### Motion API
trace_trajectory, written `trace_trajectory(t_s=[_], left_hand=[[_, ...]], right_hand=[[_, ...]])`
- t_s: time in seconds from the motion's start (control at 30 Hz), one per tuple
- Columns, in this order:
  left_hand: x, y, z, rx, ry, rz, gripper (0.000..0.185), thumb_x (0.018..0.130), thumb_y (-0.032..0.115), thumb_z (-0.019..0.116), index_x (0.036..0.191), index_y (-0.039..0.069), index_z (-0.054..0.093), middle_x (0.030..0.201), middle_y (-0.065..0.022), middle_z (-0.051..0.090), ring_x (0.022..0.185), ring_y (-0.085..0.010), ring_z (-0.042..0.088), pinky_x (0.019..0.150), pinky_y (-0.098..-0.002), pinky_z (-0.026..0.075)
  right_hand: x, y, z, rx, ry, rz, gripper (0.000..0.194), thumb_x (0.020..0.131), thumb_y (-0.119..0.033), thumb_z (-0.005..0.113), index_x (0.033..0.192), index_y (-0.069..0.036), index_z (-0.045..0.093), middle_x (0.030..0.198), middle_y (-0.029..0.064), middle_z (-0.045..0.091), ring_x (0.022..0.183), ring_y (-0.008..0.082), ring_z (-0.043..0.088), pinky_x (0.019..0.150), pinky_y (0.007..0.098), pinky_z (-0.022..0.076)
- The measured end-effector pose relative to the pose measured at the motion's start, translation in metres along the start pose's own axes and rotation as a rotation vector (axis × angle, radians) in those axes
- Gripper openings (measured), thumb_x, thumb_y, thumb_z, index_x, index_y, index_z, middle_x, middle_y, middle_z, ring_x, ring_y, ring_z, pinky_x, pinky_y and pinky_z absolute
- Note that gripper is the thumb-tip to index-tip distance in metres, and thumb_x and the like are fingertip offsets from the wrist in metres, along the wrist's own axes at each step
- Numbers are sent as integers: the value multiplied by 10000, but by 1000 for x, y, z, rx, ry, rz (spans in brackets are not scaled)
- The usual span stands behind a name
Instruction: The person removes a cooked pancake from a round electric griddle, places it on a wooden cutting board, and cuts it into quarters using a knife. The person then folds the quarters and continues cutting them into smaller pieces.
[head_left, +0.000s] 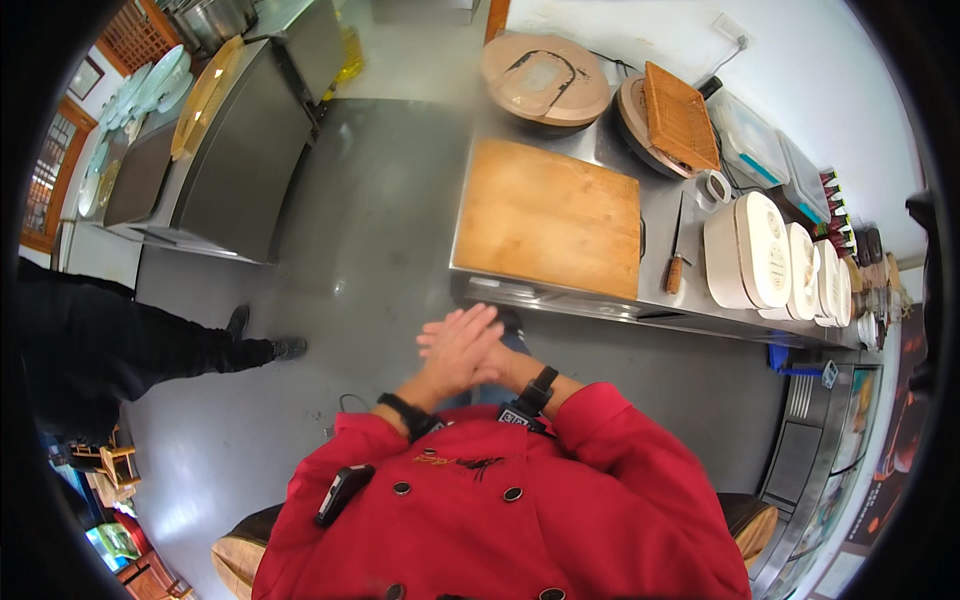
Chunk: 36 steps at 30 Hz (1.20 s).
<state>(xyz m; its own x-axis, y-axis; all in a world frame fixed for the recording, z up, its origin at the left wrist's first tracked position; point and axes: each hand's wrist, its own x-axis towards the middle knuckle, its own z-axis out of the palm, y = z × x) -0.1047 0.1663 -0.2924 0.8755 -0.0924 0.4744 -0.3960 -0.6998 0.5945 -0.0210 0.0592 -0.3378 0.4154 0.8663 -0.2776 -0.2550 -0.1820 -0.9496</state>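
My left hand (455, 356) lies across my right hand (496, 364) in front of my waist. The left fingers are extended and slightly apart. Right fingertips stick out past the left hand's edge, while most of that palm is covered. No object shows in either hand. Each wrist carries a black strap with a small device. Beyond my hands, a wooden cutting board (547, 217) lies on a stainless steel worktable (667, 202). To its right rests a wooden-handled knife (675, 275), apart from my hands.
Two round lidded appliances (546, 79) stand behind the board, one with a wicker basket (681, 116) on top. Lidded cream containers (761, 251) line the table's right. A person in dark trousers (172, 337) stands at left. A steel cabinet (236, 157) is beyond them. Stools (754, 536) flank me.
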Motion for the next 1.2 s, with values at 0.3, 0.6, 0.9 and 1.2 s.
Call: trace_trajectory(t_s=[0.3,0.6,0.9,1.2], left_hand=[[-164,-56,39,-199,149,-1362,704,951,419,559,1456,-23,348,1524,-282,278,1447,-371,231,1167,-478,212],[-71,58,65,-1552,614,-713,594,1035,406,320,1520,70,256,1597,-142,214,1463,-282,206,1195,-436,139],[-29,132,109,-1279,421,-949,601,1001,363,509,1485,53,333,1548,-133,333,1381,-276,386,1116,-373,331],[-28,104,231,-143,-141,-1098,847,739,121,743,1463,20,316,1495,-249,339,1418,-395,281,1174,-429,266]], right_hand=[[-15,-62,44,-129,-133,47,438,1001,-239,532,1376,-20,478,1368,175,538,1238,308,547,1068,408,402],[-55,11,19,-808,-384,-915,559,746,-234,733,1271,-97,599,1441,202,424,1380,455,337,1102,542,330],[-180,67,-184,-1346,-204,277,367,958,-311,545,1160,-18,633,1088,243,658,990,417,632,881,490,492],[-184,15,-301,-1262,446,-332,391,928,-202,601,1244,20,537,1242,226,587,1169,393,530,1003,464,418]])
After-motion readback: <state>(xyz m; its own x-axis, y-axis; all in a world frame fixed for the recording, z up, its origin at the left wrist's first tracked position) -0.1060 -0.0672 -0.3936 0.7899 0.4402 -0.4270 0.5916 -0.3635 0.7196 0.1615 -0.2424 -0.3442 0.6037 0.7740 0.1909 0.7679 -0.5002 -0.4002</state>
